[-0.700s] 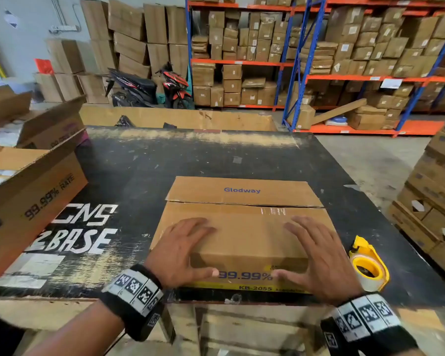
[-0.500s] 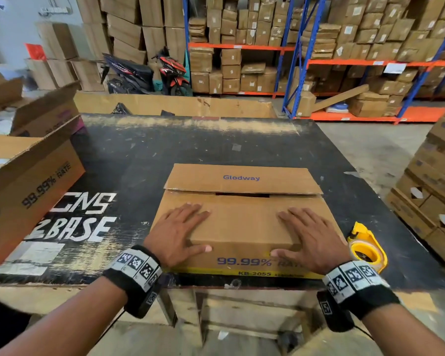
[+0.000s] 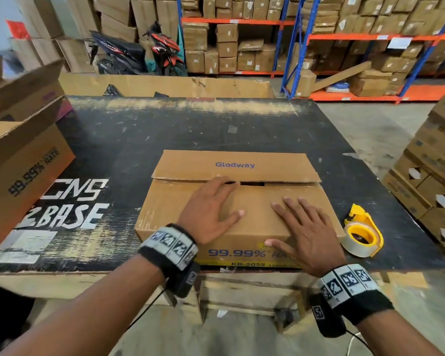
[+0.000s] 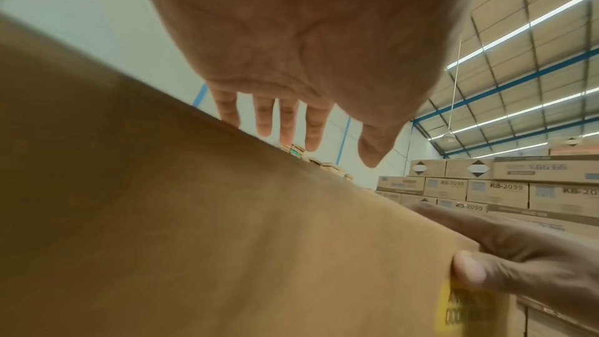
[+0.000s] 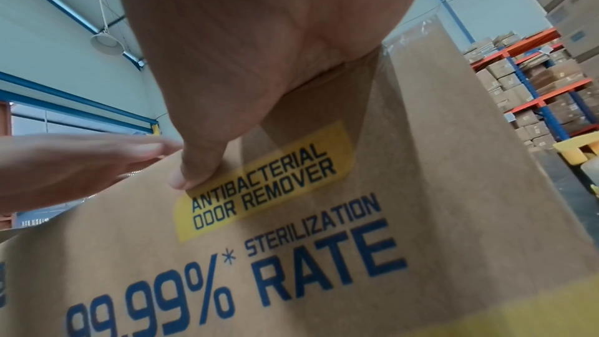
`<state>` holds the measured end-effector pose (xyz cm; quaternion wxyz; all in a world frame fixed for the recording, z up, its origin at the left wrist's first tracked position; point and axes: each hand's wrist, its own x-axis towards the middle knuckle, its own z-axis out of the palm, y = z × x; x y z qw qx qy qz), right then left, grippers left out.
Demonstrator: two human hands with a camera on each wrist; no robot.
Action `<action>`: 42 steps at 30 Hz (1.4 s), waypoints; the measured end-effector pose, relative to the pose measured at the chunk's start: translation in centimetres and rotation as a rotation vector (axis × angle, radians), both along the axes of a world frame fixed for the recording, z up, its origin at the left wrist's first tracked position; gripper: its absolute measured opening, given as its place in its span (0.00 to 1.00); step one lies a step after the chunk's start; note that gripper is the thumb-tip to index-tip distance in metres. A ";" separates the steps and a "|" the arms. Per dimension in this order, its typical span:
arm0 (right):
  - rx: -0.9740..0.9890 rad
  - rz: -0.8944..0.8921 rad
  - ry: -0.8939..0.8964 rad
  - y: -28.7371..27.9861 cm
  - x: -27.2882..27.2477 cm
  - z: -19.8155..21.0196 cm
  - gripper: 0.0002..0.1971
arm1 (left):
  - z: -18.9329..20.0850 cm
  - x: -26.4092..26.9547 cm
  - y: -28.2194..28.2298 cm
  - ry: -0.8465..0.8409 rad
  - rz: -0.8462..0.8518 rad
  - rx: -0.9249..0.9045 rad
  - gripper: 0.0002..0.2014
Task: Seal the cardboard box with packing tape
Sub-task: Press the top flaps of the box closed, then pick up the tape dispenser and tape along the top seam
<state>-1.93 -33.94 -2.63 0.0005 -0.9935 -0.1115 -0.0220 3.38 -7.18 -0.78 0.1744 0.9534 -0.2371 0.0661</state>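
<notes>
Both our hands flat on the cardboard box [image 3: 242, 214]

Left hand [image 3: 208, 209] and right hand [image 3: 306, 232] press its near flap, fingers spread; box sits on the black table [image 3: 165, 129], tape dispenser [image 3: 362, 231] just right.

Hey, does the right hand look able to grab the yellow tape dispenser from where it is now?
Probably yes. The right hand lies flat on the cardboard box, holding nothing, and the tape dispenser sits on the table just right of the box, with nothing visible between them.
</notes>
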 end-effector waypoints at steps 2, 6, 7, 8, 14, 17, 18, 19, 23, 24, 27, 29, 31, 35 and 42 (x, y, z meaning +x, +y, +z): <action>0.001 -0.003 0.003 0.0 0.0 0.0 0.47 | -0.2 1.6 -2.6 0.036 -0.005 0.037 0.38; 0.017 -0.012 -0.008 0.2 -0.1 0.2 0.48 | -1.7 3.2 -4.6 0.147 0.036 0.159 0.40; 0.041 -0.011 -0.007 0.3 0.0 0.3 0.49 | -2.1 3.2 -4.7 0.146 0.043 0.181 0.40; 0.070 -0.011 0.008 0.3 0.3 0.7 0.49 | -2.2 3.1 -4.7 0.141 0.051 0.202 0.40; 0.100 -0.042 0.108 1.0 5.9 1.9 0.48 | -2.1 3.2 -4.6 0.185 0.051 0.225 0.39; 0.051 -0.064 0.161 1.3 7.4 0.8 0.45 | -2.1 3.2 -4.6 0.187 0.057 0.213 0.37; 0.057 -0.059 0.165 1.3 7.4 0.8 0.43 | -2.1 3.3 -4.6 0.189 0.060 0.206 0.37; 0.093 -0.046 0.180 1.0 7.6 0.8 0.41 | -2.2 3.3 -4.6 0.192 0.062 0.197 0.37; 0.584 -0.045 0.116 -2.6 7.3 1.8 0.33 | -2.1 3.2 -4.5 0.184 0.065 0.177 0.35; 0.689 -0.116 0.015 -4.3 7.0 1.9 0.29 | -2.0 3.1 -4.5 0.183 0.064 0.173 0.35; 0.755 -0.472 -0.225 -10.5 6.0 0.7 0.23 | -2.0 3.1 -4.5 0.176 0.064 0.160 0.35; 0.717 -0.700 -0.203 -14.7 5.4 -1.4 0.23 | -2.1 3.2 -4.5 0.169 0.059 0.161 0.38; 0.647 -0.863 -0.062 -17.9 4.9 -3.9 0.28 | -2.1 3.3 -4.5 0.165 0.060 0.159 0.40; 0.561 -0.904 0.206 -20.9 4.7 -7.9 0.33 | -2.1 3.3 -4.6 0.162 0.068 0.147 0.42; 0.635 -0.884 0.268 -22.9 6.5 -8.3 0.13 | -2.8 3.8 -4.2 0.125 0.080 0.133 0.40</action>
